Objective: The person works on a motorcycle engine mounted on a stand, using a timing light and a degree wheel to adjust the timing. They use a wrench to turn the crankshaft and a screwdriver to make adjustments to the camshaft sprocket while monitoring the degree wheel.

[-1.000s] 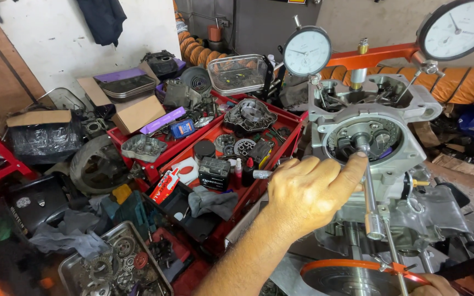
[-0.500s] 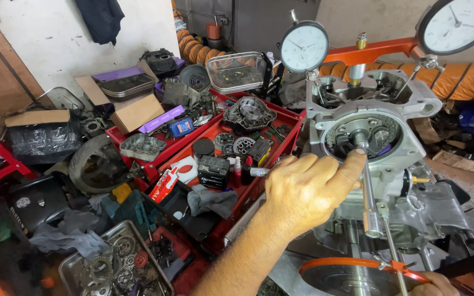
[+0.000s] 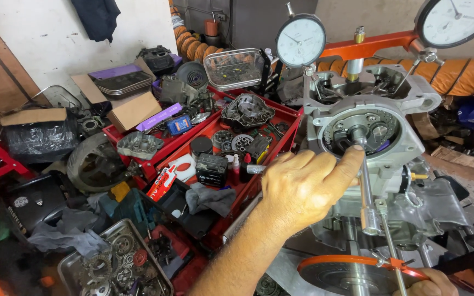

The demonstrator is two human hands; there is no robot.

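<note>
Socket wrench (image 3: 367, 203) | upright, touching left hand (image 3: 303, 186) thumb | on engine case (image 3: 366, 129)

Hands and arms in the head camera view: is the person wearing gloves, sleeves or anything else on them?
No gloves. The left hand is bare, and its forearm is bare too, with no sleeve, watch or band in view. No ring shows on its fingers. Only a small bare part of the right hand shows at the bottom edge.

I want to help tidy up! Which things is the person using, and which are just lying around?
In use:
left hand
engine case
socket wrench
right hand
orange tool

Lying about:
wire basket
grey rag
tray of gears
</note>
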